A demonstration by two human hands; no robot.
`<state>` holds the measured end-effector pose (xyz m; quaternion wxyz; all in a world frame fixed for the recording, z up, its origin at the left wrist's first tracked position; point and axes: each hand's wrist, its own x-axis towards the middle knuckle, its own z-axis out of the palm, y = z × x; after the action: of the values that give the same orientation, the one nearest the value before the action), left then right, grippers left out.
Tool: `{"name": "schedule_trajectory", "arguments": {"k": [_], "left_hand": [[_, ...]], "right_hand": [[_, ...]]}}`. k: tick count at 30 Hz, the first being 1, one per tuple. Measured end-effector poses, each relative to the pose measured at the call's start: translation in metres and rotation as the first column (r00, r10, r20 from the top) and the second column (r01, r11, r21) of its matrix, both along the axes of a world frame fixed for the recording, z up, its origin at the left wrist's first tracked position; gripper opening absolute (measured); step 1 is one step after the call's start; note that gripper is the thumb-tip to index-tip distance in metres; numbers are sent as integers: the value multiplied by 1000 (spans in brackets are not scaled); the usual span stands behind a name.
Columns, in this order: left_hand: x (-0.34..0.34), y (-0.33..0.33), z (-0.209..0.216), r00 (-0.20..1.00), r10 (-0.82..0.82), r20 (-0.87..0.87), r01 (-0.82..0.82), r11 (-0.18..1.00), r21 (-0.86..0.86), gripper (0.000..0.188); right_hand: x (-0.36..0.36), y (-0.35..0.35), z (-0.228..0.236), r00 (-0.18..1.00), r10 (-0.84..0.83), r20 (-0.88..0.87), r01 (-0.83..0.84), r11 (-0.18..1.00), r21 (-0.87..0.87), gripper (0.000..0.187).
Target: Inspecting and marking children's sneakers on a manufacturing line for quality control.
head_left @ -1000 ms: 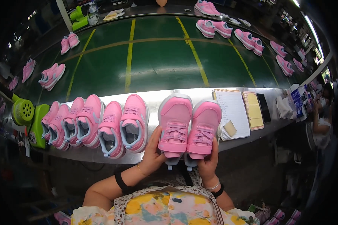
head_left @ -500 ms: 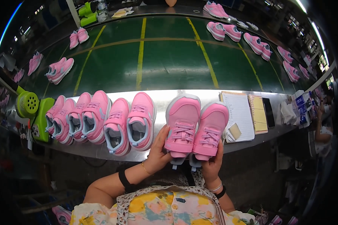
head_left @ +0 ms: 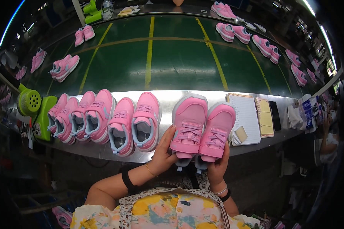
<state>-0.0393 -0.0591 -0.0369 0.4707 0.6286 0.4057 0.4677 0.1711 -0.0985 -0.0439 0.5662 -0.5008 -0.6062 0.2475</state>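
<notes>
Side by side over the front edge of the metal ledge, two pink sneakers with crossed laces and a strap face me, toes pointing away. My left hand (head_left: pixel 163 157) grips the left sneaker (head_left: pixel 189 123) by its outer side near the heel. Around the outer heel side of the right sneaker (head_left: pixel 217 129), my right hand (head_left: pixel 219 166) is closed. Fingers beneath both shoes are hidden. Just left of my left hand stands a pair of pink sneakers (head_left: pixel 146 120) with pale blue linings, and two more such pairs (head_left: pixel 98 116) line up beyond it.
Behind the metal ledge (head_left: pixel 166 100) runs a green conveyor belt (head_left: pixel 179 68) with yellow lines and several pink sneakers. A lime-green device (head_left: pixel 45 119) is at the left. Right of my hands lie a spiral notebook (head_left: pixel 247 114), a yellow pad (head_left: pixel 264 114) and a dark phone (head_left: pixel 274 115).
The two sneakers in my hands stay nearly in place, with only a slight shift. The whole view has moved a little, so the surroundings appear slightly further right.
</notes>
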Motion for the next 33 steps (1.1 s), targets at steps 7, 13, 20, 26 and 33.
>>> {"name": "schedule_trajectory", "arguments": {"k": [7,13,20,26,33], "left_hand": [[-1,1,-5,1000,-5,-10,5,1000,8,85],[-1,2,-4,1000,-11,-2,11,1000,11,86],[-6,-1,0,1000,-11,0,11,1000,-8,87],[-3,0,-6,1000,-13,-17,12,999,-37,87],[21,9,-29,999,1,33,0,999,-38,84]], "right_hand": [[-1,-1,-1,999,6,-43,-6,1000,-12,72],[0,0,1,998,-13,57,14,1000,-6,71],[-4,-2,6,999,-9,51,9,1000,-9,70],[0,-1,4,998,2,62,-1,1000,-16,70],[21,12,-24,1000,5,-30,-5,1000,-22,71]]}}
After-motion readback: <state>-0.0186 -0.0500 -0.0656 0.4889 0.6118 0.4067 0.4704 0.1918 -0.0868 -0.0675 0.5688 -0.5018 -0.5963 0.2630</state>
